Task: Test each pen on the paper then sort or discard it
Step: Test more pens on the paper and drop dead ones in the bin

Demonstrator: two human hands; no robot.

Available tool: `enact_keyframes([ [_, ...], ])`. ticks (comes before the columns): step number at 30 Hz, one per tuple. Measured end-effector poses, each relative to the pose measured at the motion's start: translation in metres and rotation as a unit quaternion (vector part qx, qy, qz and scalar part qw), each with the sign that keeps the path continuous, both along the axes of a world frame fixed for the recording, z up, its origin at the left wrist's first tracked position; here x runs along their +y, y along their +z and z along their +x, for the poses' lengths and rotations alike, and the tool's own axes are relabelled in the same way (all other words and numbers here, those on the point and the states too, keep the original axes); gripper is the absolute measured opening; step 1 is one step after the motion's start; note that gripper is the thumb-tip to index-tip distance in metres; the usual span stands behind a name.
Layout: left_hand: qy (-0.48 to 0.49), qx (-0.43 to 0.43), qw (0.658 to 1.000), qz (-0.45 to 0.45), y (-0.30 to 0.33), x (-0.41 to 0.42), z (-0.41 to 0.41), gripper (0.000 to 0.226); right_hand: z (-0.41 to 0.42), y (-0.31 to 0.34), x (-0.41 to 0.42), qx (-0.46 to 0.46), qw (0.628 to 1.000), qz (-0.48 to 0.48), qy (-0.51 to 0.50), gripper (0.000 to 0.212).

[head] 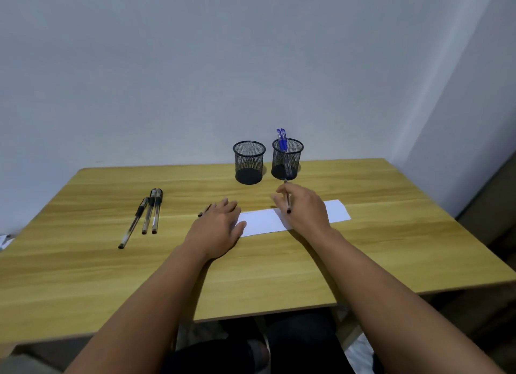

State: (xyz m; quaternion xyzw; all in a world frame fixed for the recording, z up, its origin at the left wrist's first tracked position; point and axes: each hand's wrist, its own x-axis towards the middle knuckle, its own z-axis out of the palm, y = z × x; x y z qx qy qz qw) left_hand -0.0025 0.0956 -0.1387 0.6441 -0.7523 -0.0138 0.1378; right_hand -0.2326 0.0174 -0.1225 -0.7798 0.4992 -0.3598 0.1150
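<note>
A white strip of paper lies across the middle of the wooden table. My right hand rests over it, gripping a black pen whose end points back toward me. My left hand lies flat with its thumb on the paper's left end; a small dark pen cap shows just beyond its fingers. Three black pens lie side by side at the left. Two black mesh cups stand at the back: the left cup looks empty, the right cup holds two blue pens.
The table meets a pale wall at the back, with a corner on the right. Some white objects peek over the table's left edge. My knees show below the near edge.
</note>
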Motion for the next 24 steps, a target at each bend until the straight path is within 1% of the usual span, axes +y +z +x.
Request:
enact_keyframes([
  [1, 0.004, 0.006, 1.0, -0.003, 0.0, 0.001, -0.001, 0.032, 0.004, 0.005, -0.002, -0.08, 0.996, 0.026, 0.016, 0.027],
  [3, 0.013, 0.018, 1.0, -0.008, -0.001, 0.002, 0.001, 0.034, 0.016, 0.015, -0.009, -0.243, 0.96, 0.136, 0.039, 0.028],
  [4, 0.015, 0.02, 1.0, -0.005, -0.001, 0.002, 0.001, 0.039, 0.021, 0.019, -0.013, -0.295, 0.938, 0.179, 0.047, 0.025],
  [5, 0.016, 0.022, 1.0, -0.001, -0.001, 0.002, 0.001, 0.046, 0.024, 0.022, -0.016, -0.32, 0.924, 0.206, 0.046, 0.024],
  [7, 0.015, 0.031, 0.999, 0.004, -0.001, 0.002, 0.001, 0.058, 0.03, 0.024, -0.019, -0.343, 0.907, 0.242, 0.042, 0.029],
  [9, 0.011, 0.044, 0.999, 0.001, -0.001, 0.002, 0.002, 0.063, 0.035, 0.018, -0.022, -0.366, 0.89, 0.268, 0.034, 0.032],
  [10, 0.008, 0.051, 0.999, -0.001, 0.0, 0.001, 0.003, 0.062, 0.036, 0.014, -0.022, -0.384, 0.879, 0.282, 0.031, 0.031],
  [12, -0.006, 0.059, 0.998, 0.0, 0.0, -0.002, 0.008, 0.052, 0.038, 0.006, -0.023, -0.411, 0.858, 0.307, 0.027, 0.025],
  [13, -0.018, 0.058, 0.998, 0.002, 0.0, -0.004, 0.01, 0.049, 0.038, 0.004, -0.024, -0.415, 0.853, 0.316, 0.029, 0.022],
  [15, -0.03, 0.055, 0.998, 0.0, -0.002, -0.004, 0.014, 0.051, 0.037, -0.001, -0.024, -0.402, 0.856, 0.321, 0.044, 0.021],
  [19, -0.024, 0.081, 0.996, -0.028, -0.006, 0.001, 0.012, 0.05, 0.038, -0.006, -0.017, -0.353, 0.895, 0.264, 0.067, 0.041],
  [22, -0.018, 0.08, 0.996, -0.034, -0.007, 0.0, 0.012, 0.05, 0.039, -0.006, -0.014, -0.349, 0.893, 0.272, 0.08, 0.035],
  [24, -0.019, 0.079, 0.996, -0.032, -0.008, 0.0, 0.012, 0.051, 0.039, -0.005, -0.014, -0.341, 0.895, 0.276, 0.087, 0.035],
])
